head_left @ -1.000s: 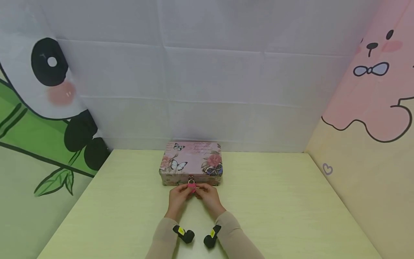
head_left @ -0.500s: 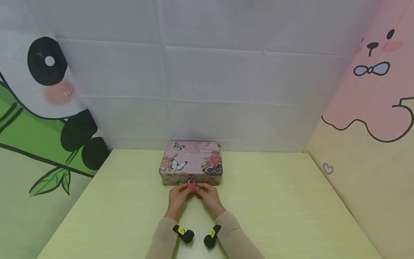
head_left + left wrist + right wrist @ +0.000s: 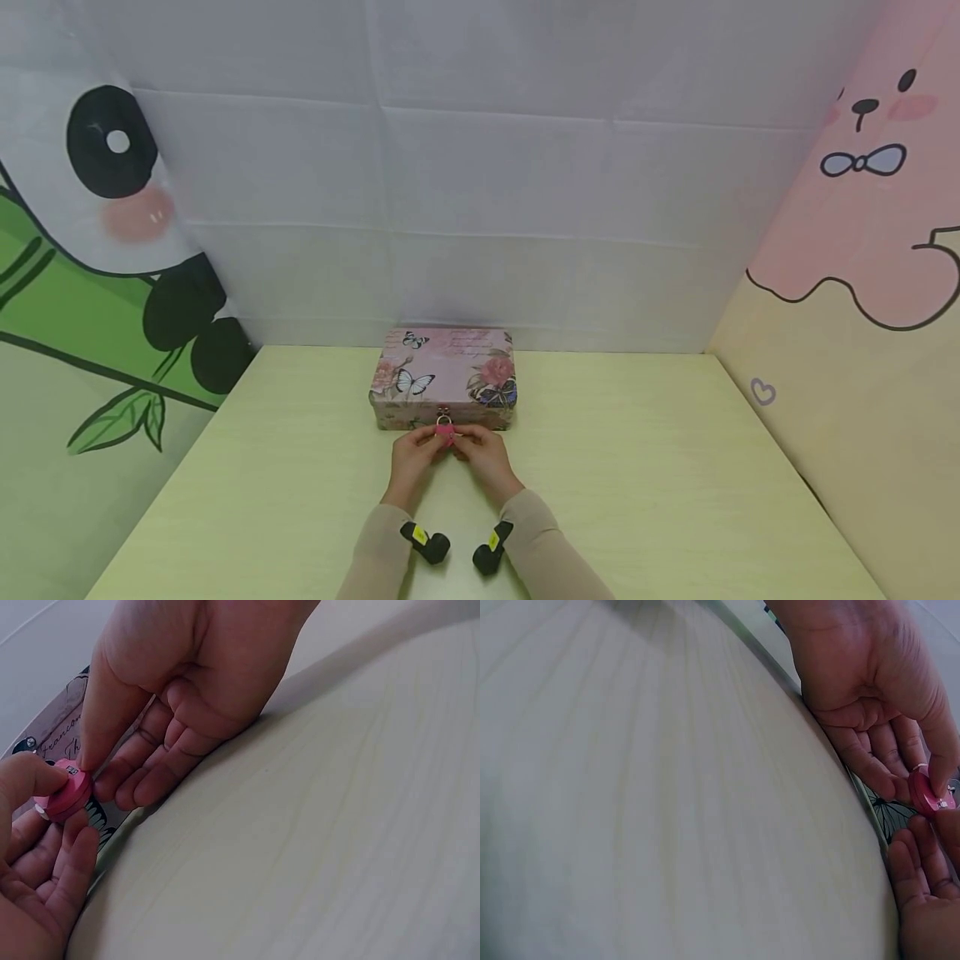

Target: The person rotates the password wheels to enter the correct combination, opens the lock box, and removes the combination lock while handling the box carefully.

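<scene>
A pink padlock (image 3: 446, 431) hangs by its metal shackle at the clasp (image 3: 443, 411) on the front of a pink box (image 3: 450, 367) printed with butterflies and roses. My left hand (image 3: 414, 460) pinches the padlock's left side, thumb on top and fingers curled below. From the right, my right hand (image 3: 486, 460) pinches it too, its thumb beside the small dial window seen in the left wrist view. There, the padlock (image 3: 66, 787) sits between both hands, close to the box front. Fingers cover part of the padlock (image 3: 928, 791) in the right wrist view.
The box stands on a pale wood-grain table (image 3: 637, 467), near a white cloth backdrop (image 3: 487, 183). Cartoon-printed panels rise on the left (image 3: 112, 250) and right (image 3: 862, 250). Black wrist cameras (image 3: 431, 546) sit at both beige sleeves (image 3: 555, 546).
</scene>
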Available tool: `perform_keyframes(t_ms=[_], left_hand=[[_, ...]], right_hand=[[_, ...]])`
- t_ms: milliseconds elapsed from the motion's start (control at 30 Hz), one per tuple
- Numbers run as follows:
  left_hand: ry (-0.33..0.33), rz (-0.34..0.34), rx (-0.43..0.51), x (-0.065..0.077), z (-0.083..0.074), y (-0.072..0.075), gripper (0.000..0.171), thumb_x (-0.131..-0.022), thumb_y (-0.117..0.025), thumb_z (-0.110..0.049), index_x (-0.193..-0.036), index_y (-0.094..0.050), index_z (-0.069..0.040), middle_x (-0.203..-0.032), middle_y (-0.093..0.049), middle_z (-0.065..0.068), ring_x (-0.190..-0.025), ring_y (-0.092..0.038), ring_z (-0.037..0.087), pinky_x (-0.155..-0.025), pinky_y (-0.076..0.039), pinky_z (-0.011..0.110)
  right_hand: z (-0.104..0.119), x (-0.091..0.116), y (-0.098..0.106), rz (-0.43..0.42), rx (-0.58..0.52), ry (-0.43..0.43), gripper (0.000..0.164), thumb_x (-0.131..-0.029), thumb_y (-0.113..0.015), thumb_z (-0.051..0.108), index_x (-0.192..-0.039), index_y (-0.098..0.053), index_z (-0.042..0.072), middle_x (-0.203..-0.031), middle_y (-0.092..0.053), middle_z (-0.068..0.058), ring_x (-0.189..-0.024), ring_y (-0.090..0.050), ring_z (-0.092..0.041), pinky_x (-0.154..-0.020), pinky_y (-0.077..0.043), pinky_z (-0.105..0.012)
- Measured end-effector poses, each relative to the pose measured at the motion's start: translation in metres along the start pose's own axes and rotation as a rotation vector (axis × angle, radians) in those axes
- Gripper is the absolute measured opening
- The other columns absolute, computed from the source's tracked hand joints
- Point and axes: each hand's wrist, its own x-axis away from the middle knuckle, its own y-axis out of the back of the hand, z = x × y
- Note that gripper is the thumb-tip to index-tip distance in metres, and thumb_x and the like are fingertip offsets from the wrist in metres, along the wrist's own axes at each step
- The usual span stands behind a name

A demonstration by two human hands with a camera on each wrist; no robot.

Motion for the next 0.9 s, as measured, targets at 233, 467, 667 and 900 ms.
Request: perform_keyframes(t_ms=[233,467,667,900], left_hand=[[0.012,-0.001,-0.008,0.002,-0.003,0.001,0.029,-0.088,-0.070,0.001,-0.110,-0.064,0.020,-0.093,-0.073,0.020,-0.070,-0.066,0.008,-0.064,-0.057,0.021],[0.019,-0.011,-0.009,0.003,-0.004,0.002,0.029,-0.088,-0.071,0.001,-0.110,-0.065,0.018,-0.095,-0.073,0.021,-0.072,-0.068,0.009,-0.065,-0.058,0.022],[0.025,-0.003,0.006,0.003,-0.005,0.003,0.031,-0.088,-0.072,-0.001,-0.110,-0.065,0.018,-0.094,-0.073,0.019,-0.073,-0.068,0.010,-0.066,-0.058,0.023],[0.014,-0.013,0.042,0.005,-0.005,0.004,0.028,-0.090,-0.069,0.000,-0.109,-0.064,0.020,-0.088,-0.073,0.015,-0.068,-0.067,0.009,-0.065,-0.058,0.023]], right_hand=[[0.001,0.001,0.000,-0.002,-0.002,-0.008,0.021,-0.095,-0.062,-0.003,-0.110,-0.065,-0.017,-0.095,-0.071,-0.023,-0.081,-0.068,-0.022,-0.079,-0.059,-0.040],[0.004,0.003,0.000,0.000,-0.006,0.004,0.022,-0.094,-0.063,-0.004,-0.110,-0.064,-0.018,-0.095,-0.070,-0.025,-0.079,-0.068,-0.021,-0.078,-0.059,-0.041],[0.006,0.005,0.000,0.002,0.001,0.007,0.022,-0.095,-0.062,-0.004,-0.110,-0.064,-0.018,-0.097,-0.070,-0.027,-0.083,-0.069,-0.026,-0.080,-0.059,-0.043],[-0.024,-0.012,0.002,-0.007,0.000,-0.008,0.022,-0.094,-0.066,0.000,-0.110,-0.067,-0.015,-0.096,-0.072,-0.021,-0.081,-0.069,-0.021,-0.076,-0.060,-0.036]])
